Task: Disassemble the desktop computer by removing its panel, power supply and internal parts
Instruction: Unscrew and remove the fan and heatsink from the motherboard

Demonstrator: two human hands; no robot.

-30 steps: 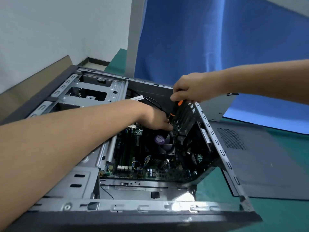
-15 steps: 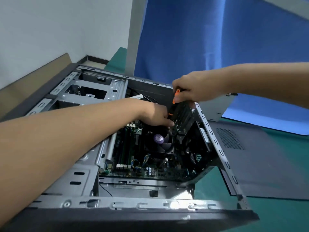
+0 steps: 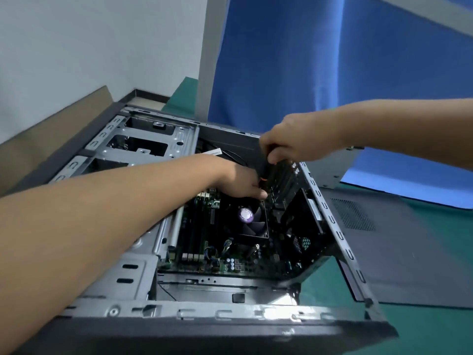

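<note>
The screwdriver [image 3: 263,167] tip is hidden (behind left hand [image 3: 240,183]).

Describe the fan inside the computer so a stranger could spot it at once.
Start at the open grey case lying on the green mat, and look down onto the motherboard at its floor. Just on the near side of the left hand sits a black square fan. It alone carries a round purple sticker on its hub.
</note>
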